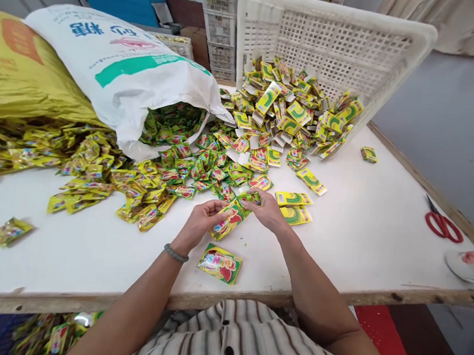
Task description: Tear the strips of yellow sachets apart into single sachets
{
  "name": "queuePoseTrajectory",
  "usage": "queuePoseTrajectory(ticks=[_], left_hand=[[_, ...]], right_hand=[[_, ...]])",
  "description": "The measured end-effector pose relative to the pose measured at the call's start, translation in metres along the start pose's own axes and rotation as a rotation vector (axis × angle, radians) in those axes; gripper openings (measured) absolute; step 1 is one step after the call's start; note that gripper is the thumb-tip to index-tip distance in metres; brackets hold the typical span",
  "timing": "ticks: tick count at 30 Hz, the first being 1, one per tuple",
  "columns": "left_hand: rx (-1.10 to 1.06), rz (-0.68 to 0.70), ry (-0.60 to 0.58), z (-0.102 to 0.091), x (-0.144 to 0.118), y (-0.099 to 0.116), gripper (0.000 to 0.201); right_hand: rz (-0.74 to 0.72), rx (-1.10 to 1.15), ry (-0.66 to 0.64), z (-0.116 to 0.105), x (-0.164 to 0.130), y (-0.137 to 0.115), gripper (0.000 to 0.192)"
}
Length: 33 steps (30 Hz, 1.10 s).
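White bench (377, 245) carries everything. At its far left lies a yellow sack (22, 73), with a white sack (119, 68) leaning on it, mouth open toward the middle so sachets (169, 168) spill across the bench. At the far right a white crate (333, 44) is tipped on its side, so small boxes (289, 111) slide out within reach; a few lie loose at centre, and one sits alone (369, 154) toward the right edge.

We see both hands at the near-centre of the bench. Left hand (200, 221) and right hand (265, 208) share one sachet (232, 220), fingers of each pinched on its ends and lifting it just off the surface, probably to sort or fold it. Another sachet (219, 263) lies flat near the front edge, just below the hands. A stray sachet (11, 230) sits by the left edge.

Red scissors (443, 225) lie by the right edge, well apart from the hands. Nothing blocks the hands; the sachet pile crowds just beyond them. More sachets show under the bench at front left.
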<state>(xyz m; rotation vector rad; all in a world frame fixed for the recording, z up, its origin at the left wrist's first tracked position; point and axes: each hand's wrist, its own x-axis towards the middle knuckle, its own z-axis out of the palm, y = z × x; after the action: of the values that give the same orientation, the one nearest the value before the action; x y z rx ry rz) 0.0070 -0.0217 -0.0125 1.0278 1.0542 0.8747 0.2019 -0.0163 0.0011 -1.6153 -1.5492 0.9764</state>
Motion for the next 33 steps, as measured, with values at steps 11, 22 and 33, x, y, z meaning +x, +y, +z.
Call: queuePoseTrajectory(ticks=[11,22,33], left_hand=[[-0.068,0.061,-0.002,0.003,0.001,-0.006,0.045],[-0.185,-0.097,-0.09,0.007,0.0,-0.003,0.052],[-0.228,-0.083,-0.094,0.005,-0.005,0.004,0.05]], right_hand=[[-0.123,-0.051,-0.053,0.013,0.0,0.004,0.027],[-0.161,0.134,0.05,0.014,-0.001,0.004,0.029],[-0.282,-0.024,0.14,0.021,-0.003,0.002,0.031]])
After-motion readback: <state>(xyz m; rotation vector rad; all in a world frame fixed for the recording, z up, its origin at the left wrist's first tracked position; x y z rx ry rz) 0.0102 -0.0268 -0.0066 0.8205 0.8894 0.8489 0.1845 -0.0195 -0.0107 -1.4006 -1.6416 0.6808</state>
